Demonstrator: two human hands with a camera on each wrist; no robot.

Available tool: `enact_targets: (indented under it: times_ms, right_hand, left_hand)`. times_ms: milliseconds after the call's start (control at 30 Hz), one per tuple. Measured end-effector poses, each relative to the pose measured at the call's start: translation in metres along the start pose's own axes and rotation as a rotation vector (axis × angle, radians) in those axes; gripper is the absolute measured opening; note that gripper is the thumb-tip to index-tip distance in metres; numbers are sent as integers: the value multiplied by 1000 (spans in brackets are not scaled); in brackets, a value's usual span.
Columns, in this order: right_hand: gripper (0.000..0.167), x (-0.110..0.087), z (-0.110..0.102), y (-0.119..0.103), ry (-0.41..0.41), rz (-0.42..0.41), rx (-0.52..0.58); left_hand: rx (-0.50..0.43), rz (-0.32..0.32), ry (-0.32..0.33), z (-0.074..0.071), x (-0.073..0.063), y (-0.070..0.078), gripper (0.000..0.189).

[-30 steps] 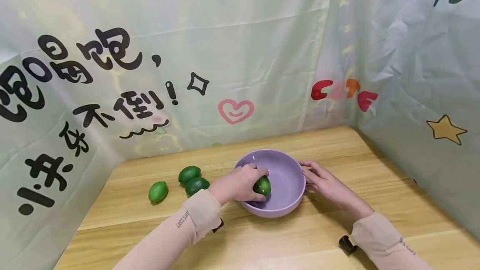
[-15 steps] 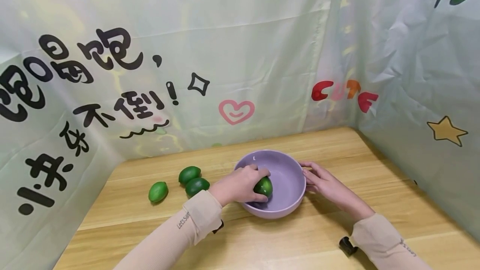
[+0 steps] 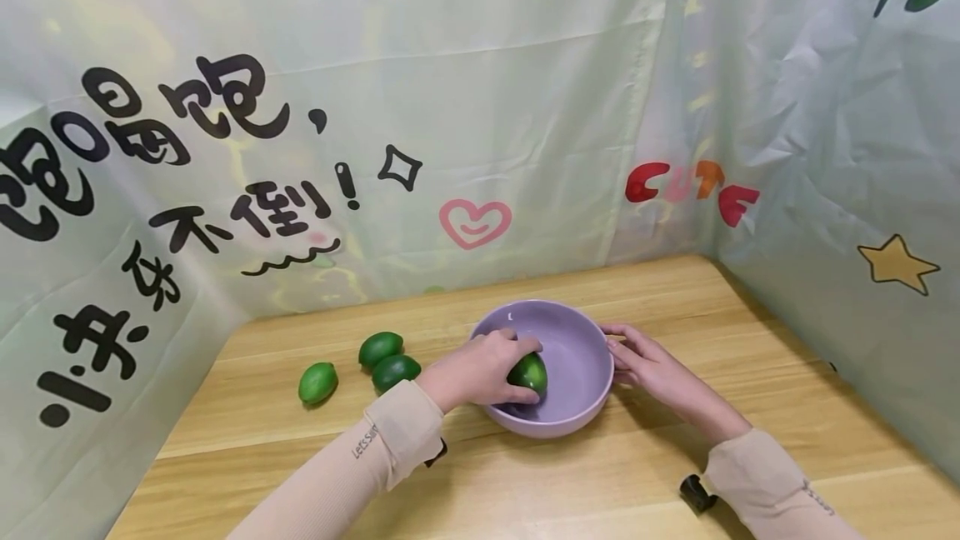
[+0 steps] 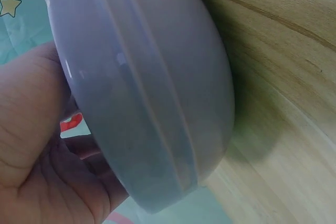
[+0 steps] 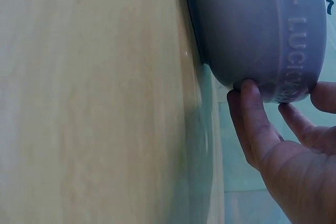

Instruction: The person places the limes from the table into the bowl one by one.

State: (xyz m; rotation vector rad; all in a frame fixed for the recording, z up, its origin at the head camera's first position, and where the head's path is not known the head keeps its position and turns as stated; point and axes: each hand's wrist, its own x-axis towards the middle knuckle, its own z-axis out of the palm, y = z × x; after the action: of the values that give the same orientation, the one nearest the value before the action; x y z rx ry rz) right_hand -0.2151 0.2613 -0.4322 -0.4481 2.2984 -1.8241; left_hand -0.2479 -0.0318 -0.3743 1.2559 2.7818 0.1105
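Observation:
A lilac bowl stands upright on the wooden table. My left hand reaches over its left rim and grips a green lime inside it, thumb at the near side and fingers across the top. The left wrist view shows the bowl's outer wall, which hides the lime and my fingertips. At the bowl's right side, my right hand rests its fingertips on the outer wall. In the right wrist view those fingers are extended against the wall, below raised lettering. Whether other things lie under my left hand cannot be seen.
Left of the bowl lie two dark green limes side by side, and a lighter lime sits farther left. Printed cloth walls border the table at the back and sides. Black devices show at both wrists.
My left hand and its lime have shifted very slightly rightward within the bowl. The right hand keeps its place at the wall, and the loose limes have not moved.

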Motion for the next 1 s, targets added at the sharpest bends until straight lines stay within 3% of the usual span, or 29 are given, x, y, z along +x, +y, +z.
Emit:
enact_targets:
  times_ms: [567,1000]
  right_hand:
    - [55,-1,-1,2,12,-2,-9]
    - [55,1,0,3,0,10,-5]
  left_hand:
    - [-24,13,54,-12,-9,-5,59]
    - [-91,-4,113,-25,-24,-14,61]
